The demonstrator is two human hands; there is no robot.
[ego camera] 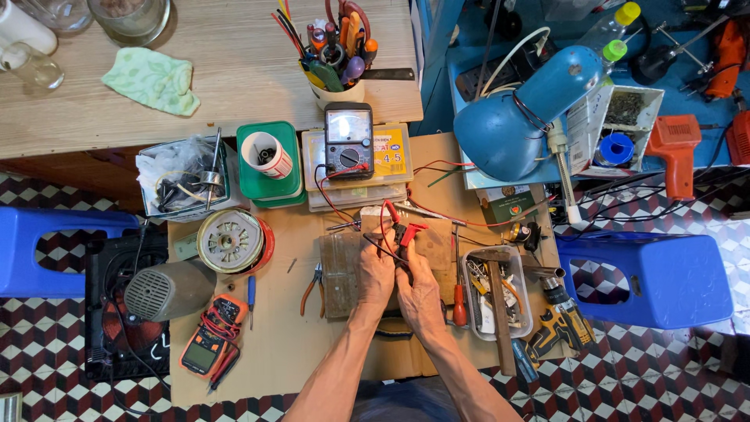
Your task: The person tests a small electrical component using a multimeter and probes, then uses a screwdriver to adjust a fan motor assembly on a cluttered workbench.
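While both hands meet at the centre of the frame, the left hand (376,273) and the right hand (419,293) are pressed close together, fingers curled around a small dark part that they mostly hide, so what it is cannot be told. A red clip (409,231) with a black one beside it sticks up just above the fingertips, and red leads (328,199) run from there up to the analog multimeter (348,141), which lies on a yellow-lidded parts box (393,148) just above the hands. Under the hands lies a wooden block (434,242) on the cardboard-covered table (273,344). Pliers (315,287) with red handles rest just left of the left wrist. To the right stands a clear tray (522,312) of tools with a hammer (498,301) across it, and a yellow cordless drill (561,324) beside that. At lower left lies an orange digital multimeter (209,340); above it sits a round motor part (231,241). A blue desk lamp (519,117) hangs over the upper right
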